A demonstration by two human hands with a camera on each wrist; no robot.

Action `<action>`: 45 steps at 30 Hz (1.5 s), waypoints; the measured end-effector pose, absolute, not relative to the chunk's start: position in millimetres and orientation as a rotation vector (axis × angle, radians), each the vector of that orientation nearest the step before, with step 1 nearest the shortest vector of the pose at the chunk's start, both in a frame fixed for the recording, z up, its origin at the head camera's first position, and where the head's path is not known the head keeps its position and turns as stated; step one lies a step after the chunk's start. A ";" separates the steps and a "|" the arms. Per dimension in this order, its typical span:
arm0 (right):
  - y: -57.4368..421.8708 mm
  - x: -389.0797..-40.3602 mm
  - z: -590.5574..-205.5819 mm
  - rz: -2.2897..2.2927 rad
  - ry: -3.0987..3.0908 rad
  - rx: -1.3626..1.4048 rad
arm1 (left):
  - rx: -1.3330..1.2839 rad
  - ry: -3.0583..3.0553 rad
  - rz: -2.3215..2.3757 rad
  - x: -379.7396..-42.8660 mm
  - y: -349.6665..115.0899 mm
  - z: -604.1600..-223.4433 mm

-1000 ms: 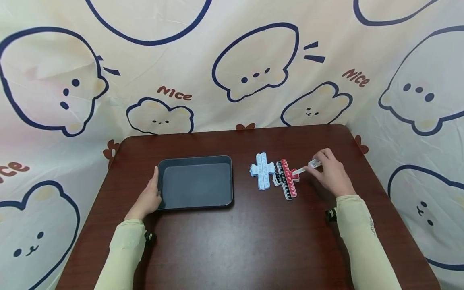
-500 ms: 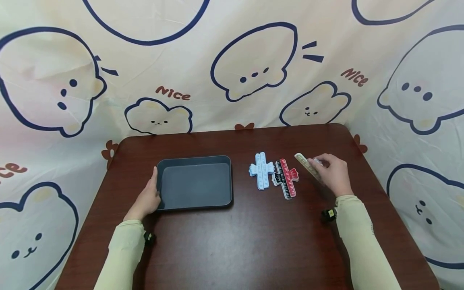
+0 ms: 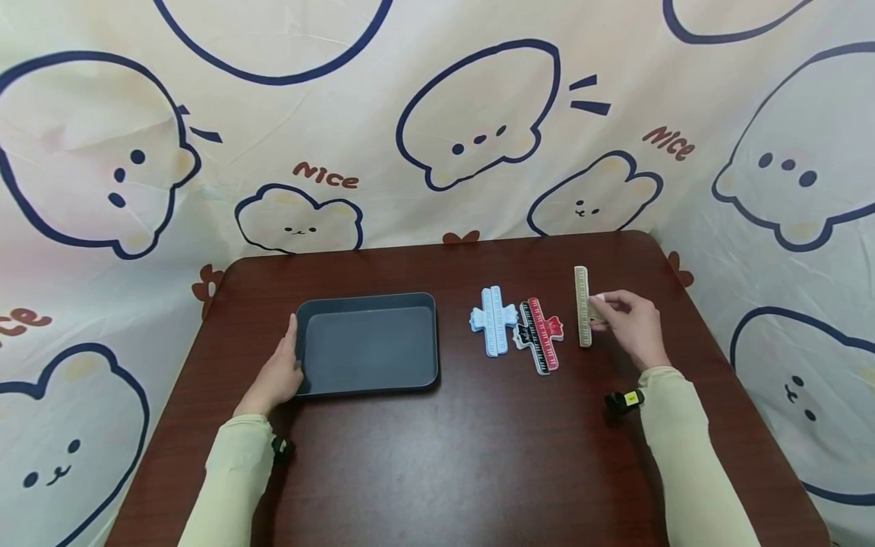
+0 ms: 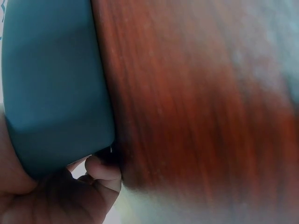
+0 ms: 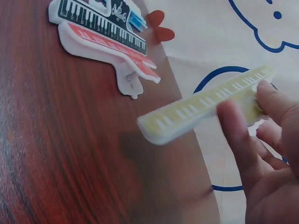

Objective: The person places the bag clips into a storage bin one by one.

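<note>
The yellow clip [image 3: 582, 308] has swung from slanting to roughly parallel with the blue clip [image 3: 494, 322], well right of the tray [image 3: 369, 346]. The right grip [image 3: 632, 319] pinches it by fingertips; the left grip [image 3: 272, 374], fingers extended, rests against the tray's left side.

— What's lost at the left hand [image 3: 275, 374]?
— Its wrist view crops the tray [image 4: 56, 84] beside it, and the hand itself.
— And at the right hand [image 3: 634, 323]?
— It covers part of the yellow clip [image 5: 194, 108], which is blurred in its wrist view; left of the hand, the black clip [image 5: 103, 26] is cut off there.
</note>
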State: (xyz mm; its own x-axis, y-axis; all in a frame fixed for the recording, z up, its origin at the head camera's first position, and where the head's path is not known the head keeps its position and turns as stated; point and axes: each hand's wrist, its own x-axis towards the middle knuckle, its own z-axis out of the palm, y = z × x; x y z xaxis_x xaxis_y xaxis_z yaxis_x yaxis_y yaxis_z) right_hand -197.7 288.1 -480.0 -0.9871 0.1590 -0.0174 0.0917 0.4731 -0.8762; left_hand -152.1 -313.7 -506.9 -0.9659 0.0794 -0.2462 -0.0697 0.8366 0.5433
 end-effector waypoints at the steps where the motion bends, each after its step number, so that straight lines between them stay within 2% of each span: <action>1: 288.5 -197.7 -479.5 1.597 -2.640 -0.216 | 0.005 2.756 0.832 -152.3 -313.5 -507.0; 13: 286.0 -199.6 -469.9 1.823 -2.570 -0.170 | 0.018 2.755 0.842 -151.6 -314.2 -506.8; 45: 284.6 -200.9 -474.3 1.722 -2.703 -0.225 | 0.012 2.744 0.824 -151.9 -313.0 -504.1</action>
State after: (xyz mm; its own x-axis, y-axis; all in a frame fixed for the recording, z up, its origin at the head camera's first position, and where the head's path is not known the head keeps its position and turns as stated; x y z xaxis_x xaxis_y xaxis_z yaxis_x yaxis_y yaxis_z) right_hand -200.9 284.6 -474.3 -0.9877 0.0795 -0.1350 0.1559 0.4163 -0.8957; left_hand -151.9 -313.0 -504.1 -0.9620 0.0864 -0.2588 -0.0706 0.8375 0.5418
